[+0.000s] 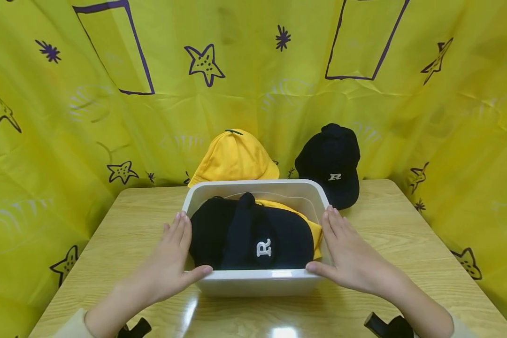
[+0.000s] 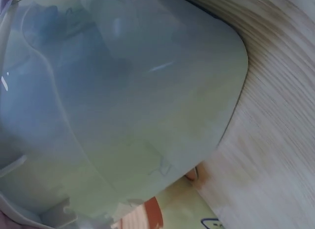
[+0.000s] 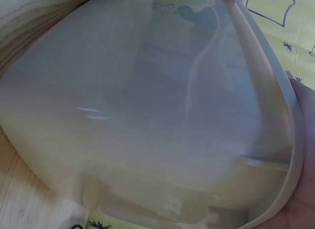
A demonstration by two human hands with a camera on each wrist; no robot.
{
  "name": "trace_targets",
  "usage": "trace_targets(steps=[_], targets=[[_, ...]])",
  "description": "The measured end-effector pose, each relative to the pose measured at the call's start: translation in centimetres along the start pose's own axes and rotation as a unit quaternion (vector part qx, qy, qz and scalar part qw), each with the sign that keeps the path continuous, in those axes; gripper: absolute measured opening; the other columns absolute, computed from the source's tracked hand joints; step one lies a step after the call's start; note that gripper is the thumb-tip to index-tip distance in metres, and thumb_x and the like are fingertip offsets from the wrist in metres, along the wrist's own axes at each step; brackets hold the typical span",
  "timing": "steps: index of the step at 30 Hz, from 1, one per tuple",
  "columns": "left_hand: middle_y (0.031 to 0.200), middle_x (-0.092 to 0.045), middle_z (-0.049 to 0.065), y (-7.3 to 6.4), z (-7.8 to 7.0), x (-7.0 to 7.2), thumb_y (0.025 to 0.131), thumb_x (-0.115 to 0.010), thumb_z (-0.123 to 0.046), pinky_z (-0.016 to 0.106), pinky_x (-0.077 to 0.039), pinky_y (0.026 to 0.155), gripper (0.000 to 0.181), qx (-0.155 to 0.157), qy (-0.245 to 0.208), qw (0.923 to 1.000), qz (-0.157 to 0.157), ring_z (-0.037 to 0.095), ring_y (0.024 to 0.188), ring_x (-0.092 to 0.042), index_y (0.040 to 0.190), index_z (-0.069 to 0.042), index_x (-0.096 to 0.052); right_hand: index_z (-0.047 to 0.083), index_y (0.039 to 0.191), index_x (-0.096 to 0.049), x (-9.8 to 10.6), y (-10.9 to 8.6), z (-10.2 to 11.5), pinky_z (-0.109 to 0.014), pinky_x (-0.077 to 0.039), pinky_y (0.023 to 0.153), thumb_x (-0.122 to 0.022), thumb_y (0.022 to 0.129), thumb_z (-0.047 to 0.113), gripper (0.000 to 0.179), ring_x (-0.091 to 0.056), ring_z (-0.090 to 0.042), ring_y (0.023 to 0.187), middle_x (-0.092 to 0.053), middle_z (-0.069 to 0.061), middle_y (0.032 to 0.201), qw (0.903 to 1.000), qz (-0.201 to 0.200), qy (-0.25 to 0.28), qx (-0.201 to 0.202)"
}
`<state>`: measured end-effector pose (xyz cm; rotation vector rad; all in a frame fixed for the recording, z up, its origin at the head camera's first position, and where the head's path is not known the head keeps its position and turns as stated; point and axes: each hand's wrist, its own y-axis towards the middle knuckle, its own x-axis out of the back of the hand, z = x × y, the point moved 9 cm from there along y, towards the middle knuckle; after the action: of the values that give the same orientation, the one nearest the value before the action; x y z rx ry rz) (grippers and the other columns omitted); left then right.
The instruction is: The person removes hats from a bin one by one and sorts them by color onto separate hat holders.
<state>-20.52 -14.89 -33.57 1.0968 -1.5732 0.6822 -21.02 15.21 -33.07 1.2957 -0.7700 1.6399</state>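
Observation:
A white plastic bin (image 1: 259,285) stands in the middle of the table in the head view. Inside it lie a dark cap with a white R (image 1: 289,232), another black cap (image 1: 211,225) to its left and a yellow cap (image 1: 315,230) partly hidden underneath. My left hand (image 1: 175,260) rests on the bin's left side, fingers straight along the wall, thumb on the near rim. On the opposite side my right hand (image 1: 348,258) lies the same way. Both wrist views are filled by the bin's outer wall (image 2: 133,91), with part of the right hand (image 3: 302,189) at the rim.
Behind the bin sits a yellow hat (image 1: 236,157) with a small green leaf on top. To its right is a black cap (image 1: 329,150) marked with a white R. A yellow curtain (image 1: 253,56) with drawn stars hangs around the wooden table (image 1: 143,230).

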Motion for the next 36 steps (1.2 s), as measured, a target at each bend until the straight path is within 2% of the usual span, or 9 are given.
trace_targets(steps=[5,14,16,19,21,24,29,36], targets=[[0.154,0.001,0.027,0.5,-0.7,-0.5,0.085,-0.054,-0.062,0.058,-0.008,0.113,0.106,0.002,-0.017,0.9998,-0.009,0.041,0.143,0.003,0.146,0.011,-0.009,-0.012,0.145,-0.019,0.2,-0.6,-0.8,-0.055,-0.02,0.112,-0.054,0.084,0.064,0.103,-0.007,-0.04,0.143,-0.005,-0.025,0.155,1.0,-0.005,-0.008,-0.003],[0.153,-0.004,0.029,1.5,-2.2,-0.7,0.084,-0.053,-0.064,0.059,-0.01,0.112,0.106,-0.005,-0.015,0.9997,-0.021,0.042,0.143,0.001,0.144,0.014,-0.013,-0.013,0.144,-0.017,0.6,-1.0,-1.8,-0.052,-0.013,0.114,-0.055,0.084,0.062,0.104,-0.008,-0.042,0.142,-0.005,-0.028,0.154,0.9997,-0.014,-0.02,-0.007],[0.153,-0.003,0.029,1.6,-2.5,-0.8,0.084,-0.053,-0.064,0.059,-0.01,0.112,0.106,-0.006,-0.016,0.9996,-0.022,0.042,0.143,0.001,0.144,0.014,-0.013,-0.014,0.144,-0.017,0.7,-1.1,-2.1,-0.049,-0.009,0.116,-0.055,0.084,0.062,0.104,-0.008,-0.043,0.142,-0.006,-0.028,0.154,0.9996,-0.015,-0.021,-0.01],[0.154,0.002,0.027,1.8,-2.8,-1.1,0.084,-0.053,-0.064,0.058,-0.007,0.112,0.108,0.004,-0.027,0.9996,-0.012,0.039,0.143,0.005,0.145,0.013,-0.01,-0.013,0.144,-0.016,0.7,-1.3,-2.5,-0.037,0.005,0.116,-0.056,0.084,0.062,0.104,-0.007,-0.042,0.143,-0.004,-0.027,0.155,0.9996,-0.014,-0.021,-0.013],[0.155,0.004,0.025,1.8,-3.1,-1.3,0.083,-0.054,-0.064,0.058,-0.005,0.113,0.108,0.011,-0.038,0.9992,-0.005,0.038,0.144,0.008,0.146,0.011,-0.007,-0.013,0.145,-0.016,0.8,-1.5,-2.8,-0.025,0.013,0.112,-0.056,0.083,0.062,0.105,-0.006,-0.041,0.143,-0.003,-0.027,0.155,0.9995,-0.012,-0.024,-0.014],[0.155,0.004,0.024,1.9,-3.5,-1.6,0.083,-0.054,-0.064,0.058,-0.005,0.112,0.108,0.016,-0.045,0.9988,-0.005,0.037,0.144,0.007,0.146,0.01,-0.007,-0.013,0.145,-0.015,0.9,-1.8,-3.2,-0.015,0.018,0.105,-0.058,0.082,0.062,0.107,-0.007,-0.042,0.143,-0.003,-0.027,0.155,0.9994,-0.013,-0.031,-0.01],[0.154,0.002,0.026,2.2,-4.3,-1.7,0.084,-0.053,-0.064,0.059,-0.006,0.112,0.107,0.011,-0.038,0.9992,-0.011,0.038,0.144,0.006,0.145,0.012,-0.009,-0.012,0.145,-0.012,1.1,-2.2,-4.0,-0.012,0.019,0.103,-0.059,0.082,0.061,0.108,-0.006,-0.042,0.143,-0.001,-0.028,0.155,0.9994,-0.012,-0.033,-0.007],[0.155,0.001,0.025,3.2,-5.3,-2.3,0.082,-0.054,-0.066,0.057,-0.005,0.113,0.11,0.023,-0.041,0.9989,-0.001,0.037,0.144,0.004,0.146,0.009,-0.009,-0.013,0.145,-0.013,1.3,-2.8,-5.4,-0.011,0.018,0.104,-0.064,0.081,0.055,0.106,-0.004,-0.04,0.144,-0.004,-0.029,0.154,0.9987,-0.024,-0.042,0.012]])
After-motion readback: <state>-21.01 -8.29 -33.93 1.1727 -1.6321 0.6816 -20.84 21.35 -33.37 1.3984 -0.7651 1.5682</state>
